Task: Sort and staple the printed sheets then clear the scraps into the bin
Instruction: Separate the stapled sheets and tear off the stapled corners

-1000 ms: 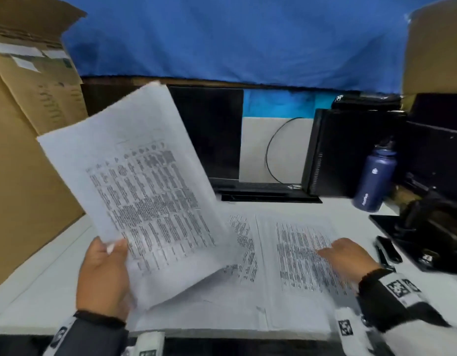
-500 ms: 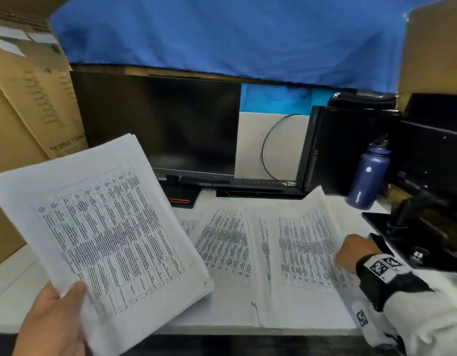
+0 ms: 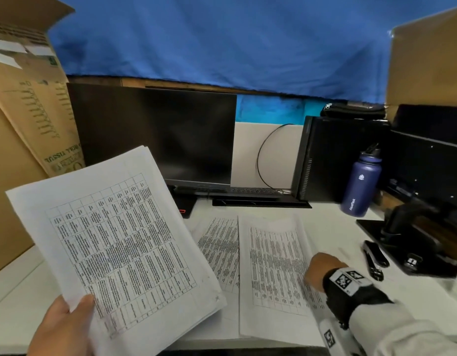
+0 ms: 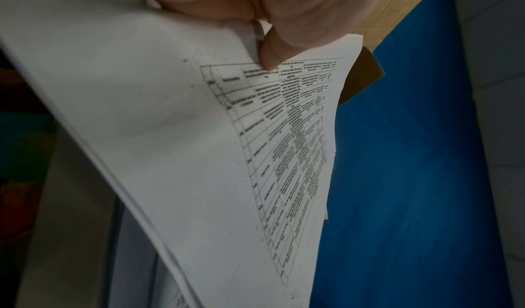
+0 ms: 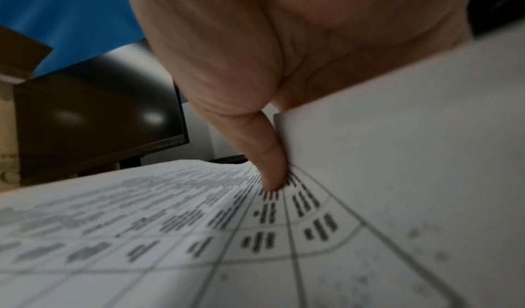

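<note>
My left hand (image 3: 60, 327) holds a stack of printed sheets (image 3: 114, 242) up over the desk's left front, thumb on top at the lower corner. The left wrist view shows the thumb (image 4: 272, 50) pinching that stack (image 4: 199, 144). Two more printed sheets lie on the desk, one in the middle (image 3: 219, 245) and one on the right (image 3: 271, 265). My right hand (image 3: 322, 269) is at the right sheet's right edge. In the right wrist view its thumb (image 5: 270, 173) presses the sheet (image 5: 142, 211), whose edge curls up over the hidden fingers. A small black stapler-like tool (image 3: 373, 260) lies right of that hand.
A dark monitor (image 3: 155, 134) and keyboard (image 3: 248, 192) stand at the back, with a black PC tower (image 3: 332, 155) and blue bottle (image 3: 361, 183) to the right. A black monitor-arm base (image 3: 407, 242) sits far right. A cardboard box (image 3: 24, 124) walls the left.
My left hand has lowered the stack down and to the left, uncovering the monitor. My right hand slid to the right sheet's right edge and took hold of it.
</note>
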Demonstrator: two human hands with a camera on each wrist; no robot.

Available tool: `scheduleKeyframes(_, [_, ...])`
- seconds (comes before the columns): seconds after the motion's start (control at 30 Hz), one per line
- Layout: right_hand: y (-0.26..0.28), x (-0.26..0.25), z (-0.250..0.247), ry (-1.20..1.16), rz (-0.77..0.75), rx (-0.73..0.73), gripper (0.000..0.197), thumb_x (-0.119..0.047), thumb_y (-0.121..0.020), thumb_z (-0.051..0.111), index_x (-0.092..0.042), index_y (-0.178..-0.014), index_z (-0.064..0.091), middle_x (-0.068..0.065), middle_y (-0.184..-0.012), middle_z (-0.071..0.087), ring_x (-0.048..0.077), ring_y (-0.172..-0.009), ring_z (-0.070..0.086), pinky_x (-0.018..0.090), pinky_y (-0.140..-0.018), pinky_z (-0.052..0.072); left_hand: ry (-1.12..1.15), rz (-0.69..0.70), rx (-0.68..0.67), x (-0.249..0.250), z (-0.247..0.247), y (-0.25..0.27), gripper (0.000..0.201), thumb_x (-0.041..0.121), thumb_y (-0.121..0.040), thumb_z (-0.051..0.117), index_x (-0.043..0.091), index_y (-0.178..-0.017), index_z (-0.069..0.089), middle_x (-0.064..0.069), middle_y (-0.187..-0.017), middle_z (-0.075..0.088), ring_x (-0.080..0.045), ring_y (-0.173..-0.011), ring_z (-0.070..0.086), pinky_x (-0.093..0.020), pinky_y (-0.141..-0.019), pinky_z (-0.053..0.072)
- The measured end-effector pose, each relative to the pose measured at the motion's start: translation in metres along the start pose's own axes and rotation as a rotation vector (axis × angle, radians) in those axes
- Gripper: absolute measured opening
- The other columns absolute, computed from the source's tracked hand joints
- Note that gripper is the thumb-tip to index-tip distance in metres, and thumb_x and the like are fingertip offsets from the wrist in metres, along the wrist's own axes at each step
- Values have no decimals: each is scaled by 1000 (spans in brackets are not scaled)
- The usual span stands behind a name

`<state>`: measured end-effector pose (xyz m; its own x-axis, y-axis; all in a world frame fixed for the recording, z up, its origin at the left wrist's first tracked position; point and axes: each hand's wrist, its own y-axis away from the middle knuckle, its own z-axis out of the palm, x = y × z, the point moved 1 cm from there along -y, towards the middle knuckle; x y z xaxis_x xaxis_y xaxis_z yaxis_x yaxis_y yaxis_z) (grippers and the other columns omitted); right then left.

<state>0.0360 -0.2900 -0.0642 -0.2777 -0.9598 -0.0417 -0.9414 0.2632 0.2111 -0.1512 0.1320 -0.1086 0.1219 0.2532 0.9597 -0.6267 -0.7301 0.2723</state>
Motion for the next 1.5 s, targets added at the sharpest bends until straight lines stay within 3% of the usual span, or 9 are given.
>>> scheduleKeyframes(0.17, [4,-8,6,-31,-18,33,21,-22,-77,52,-21,-97,56,5,-118,62,28,-111,59,39,-98,49,-69,-21,16,-18,-8,-20,46,56,-65,63,42,-108,67,4,-105,76,-35,-94,73,-57,-92,51])
scheduleKeyframes(0.37, [-2,-5,4,-245,67,101,48,-12,-84,57,-11,-128,38,15,-132,41,34,-117,55,39,-94,49,-106,-3,7,-2,-2,0,32,49,-75,60,41,-106,66,5,-102,76,-34,-92,73,-56,-93,51])
scheduleKeyframes(0.5, [-7,1,-1,-221,61,-14,6,-16,-86,58,-10,-88,55,3,-89,61,24,-100,66,26,-74,50,-112,-12,18,-1,0,2,30,46,-77,61,39,-105,67,4,-104,76,-35,-95,72,-59,-95,49])
scheduleKeyframes(0.57, [-7,0,0,-186,62,-93,19,-19,-87,58,-13,-70,52,0,-77,59,21,-89,65,23,-71,48,-104,-28,6,-3,1,0,30,44,-77,61,37,-106,67,3,-106,76,-36,-97,71,-62,-97,46])
scheduleKeyframes(0.7, [-10,-2,1,-193,83,-40,17,-24,-77,59,-17,-92,57,7,-113,62,25,-101,63,31,-88,53,-107,-28,-9,-6,3,-4,31,43,-76,60,35,-106,68,2,-106,76,-37,-97,72,-61,-96,46])
scheduleKeyframes(0.93, [-20,2,11,-151,23,13,8,-27,-72,50,-22,-79,50,5,-109,65,27,-103,62,38,-93,51,-131,-32,-34,-14,5,-19,32,46,-73,61,33,-101,69,-1,-107,75,-37,-98,70,-58,-97,47])
scheduleKeyframes(1.17, [11,9,-10,-314,-73,61,36,-21,-90,50,-15,-126,54,6,-131,59,26,-119,57,30,-99,45,-163,2,-34,10,15,10,16,32,-93,58,19,-98,66,-4,-107,73,-36,-97,69,-55,-102,46])
scheduleKeyframes(1.4, [53,30,-68,-646,-168,29,20,-6,-85,66,-14,-104,67,5,-93,71,24,-86,67,34,-73,54,-159,101,27,34,16,43,11,31,-96,56,25,-92,64,-2,-92,74,-33,-86,71,-53,-92,54])
scheduleKeyframes(1.5, [79,46,-99,-798,-299,119,18,-12,-88,68,-26,-99,71,-3,-92,76,21,-87,71,41,-85,56,-107,149,40,43,18,55,13,24,-98,53,23,-97,66,-4,-90,73,-31,-81,70,-44,-80,56])
